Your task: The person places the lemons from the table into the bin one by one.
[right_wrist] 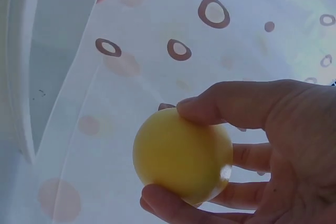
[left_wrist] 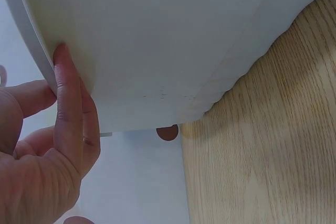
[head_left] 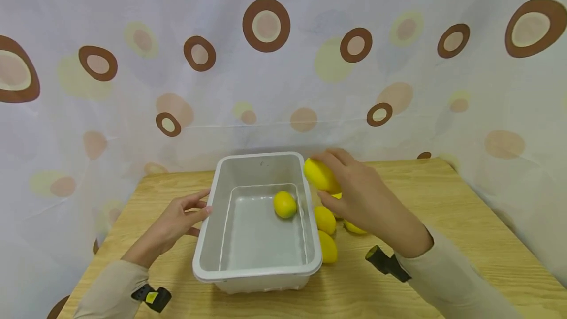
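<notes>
A light grey plastic bin [head_left: 261, 273] stands on the table with one lemon [head_left: 285, 205] lying in its right half. My left hand [head_left: 179, 218] holds the bin's left rim; in the left wrist view the thumb lies on one side of the rim and the fingers on the other. Over the bin's right rim, my right hand [head_left: 361, 193] grips a yellow lemon [right_wrist: 178, 153] between thumb and fingers, above the table. More lemons [head_left: 327, 246] lie against the bin's right side, some partly hidden beneath the right hand.
The wooden table [head_left: 460, 240] reaches back to a patterned curtain [head_left: 283, 87] that hangs behind and on both sides. A dark camera mount [head_left: 152, 297] sits on the left sleeve, another camera mount [head_left: 387, 263] on the right.
</notes>
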A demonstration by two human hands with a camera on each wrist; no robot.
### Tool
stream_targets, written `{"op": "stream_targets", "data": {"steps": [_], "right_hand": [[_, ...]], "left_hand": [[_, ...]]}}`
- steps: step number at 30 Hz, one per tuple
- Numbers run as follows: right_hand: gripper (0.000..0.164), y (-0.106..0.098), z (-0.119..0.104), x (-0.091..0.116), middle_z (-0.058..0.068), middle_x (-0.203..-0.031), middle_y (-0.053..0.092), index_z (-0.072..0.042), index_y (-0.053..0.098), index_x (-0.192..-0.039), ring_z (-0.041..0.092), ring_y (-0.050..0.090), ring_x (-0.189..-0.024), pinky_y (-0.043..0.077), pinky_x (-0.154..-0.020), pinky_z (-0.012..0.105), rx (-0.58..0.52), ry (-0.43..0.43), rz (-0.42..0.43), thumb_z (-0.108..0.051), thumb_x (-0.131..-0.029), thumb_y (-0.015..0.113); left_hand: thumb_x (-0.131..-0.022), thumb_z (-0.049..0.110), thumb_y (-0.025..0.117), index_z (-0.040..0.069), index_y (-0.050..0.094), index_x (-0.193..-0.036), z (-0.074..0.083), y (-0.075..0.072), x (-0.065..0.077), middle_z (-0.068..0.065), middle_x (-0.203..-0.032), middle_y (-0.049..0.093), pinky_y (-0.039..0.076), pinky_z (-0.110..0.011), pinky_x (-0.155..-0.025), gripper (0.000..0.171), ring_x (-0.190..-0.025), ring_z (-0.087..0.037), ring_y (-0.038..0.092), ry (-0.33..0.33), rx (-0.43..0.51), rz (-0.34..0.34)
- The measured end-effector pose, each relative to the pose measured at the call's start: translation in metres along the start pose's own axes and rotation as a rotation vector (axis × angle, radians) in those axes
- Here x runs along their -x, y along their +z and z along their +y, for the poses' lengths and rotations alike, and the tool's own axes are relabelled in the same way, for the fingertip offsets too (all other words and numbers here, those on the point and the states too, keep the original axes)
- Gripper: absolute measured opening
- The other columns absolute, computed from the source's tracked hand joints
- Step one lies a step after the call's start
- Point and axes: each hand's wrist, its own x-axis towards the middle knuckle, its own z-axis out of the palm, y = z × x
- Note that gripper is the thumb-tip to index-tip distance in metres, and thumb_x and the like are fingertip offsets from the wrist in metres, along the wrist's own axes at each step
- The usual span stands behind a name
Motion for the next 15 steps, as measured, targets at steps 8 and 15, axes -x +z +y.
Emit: {"op": "stream_targets", "data": {"steps": [8,15], "right_hand": [[0.055,0.009,-0.013,-0.031,0.008,-0.116,0.05,-0.01,0.045,-0.123,0.019,0.052,-0.09,0.049,-0.072,0.03,-0.015,-0.04,-0.036,-0.017,-0.074,0.069],[0.051,0.023,-0.021,-0.058,0.007,-0.115,0.052,-0.012,0.047,-0.122,0.017,0.053,-0.081,0.048,-0.066,0.027,-0.019,0.005,-0.125,-0.017,-0.074,0.066]], "left_hand": [[-0.087,0.024,0.057,0.011,0.03,-0.139,0.002,-0.001,0.001,-0.022,-0.114,0.047,0.054,-0.04,-0.064,0.06,-0.092,-0.024,0.059,-0.004,-0.004,-0.006],[-0.087,0.024,0.057,0.012,0.031,-0.139,0.002,0.0,0.001,-0.022,-0.112,0.047,0.054,-0.04,-0.064,0.059,-0.091,-0.024,0.059,0.001,-0.003,-0.006]]}}
